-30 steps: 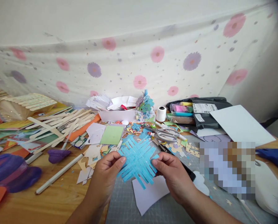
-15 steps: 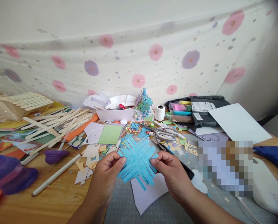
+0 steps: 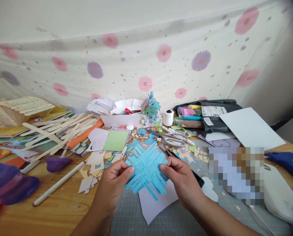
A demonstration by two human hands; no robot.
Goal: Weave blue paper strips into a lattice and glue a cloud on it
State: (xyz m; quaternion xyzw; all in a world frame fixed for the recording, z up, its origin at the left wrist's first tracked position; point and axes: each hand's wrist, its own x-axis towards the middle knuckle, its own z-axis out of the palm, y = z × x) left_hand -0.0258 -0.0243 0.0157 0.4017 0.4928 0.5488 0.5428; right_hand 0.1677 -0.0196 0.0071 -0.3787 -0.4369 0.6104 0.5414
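A woven piece of blue paper strips (image 3: 147, 170), its loose ends sticking out all round, is held up above the grey cutting mat (image 3: 126, 216). My left hand (image 3: 115, 183) pinches its left edge between thumb and fingers. At the right edge, my right hand (image 3: 182, 178) pinches it the same way. Beneath the woven piece a lilac paper sheet (image 3: 156, 205) lies on the mat, partly hidden. Grey-handled scissors (image 3: 172, 139) lie just beyond the woven piece, near many paper scraps.
Wooden sticks (image 3: 60, 132) are heaped at the left, near a white rod (image 3: 59, 183). A thread spool (image 3: 168, 118) stands at the back beside a decorated blue craft (image 3: 151, 109). A blue glue gun (image 3: 285, 160) and white sheet (image 3: 251, 127) lie at the right.
The woven piece has shifted very slightly to the right with both hands still pinching it. The whole view has moved a little.
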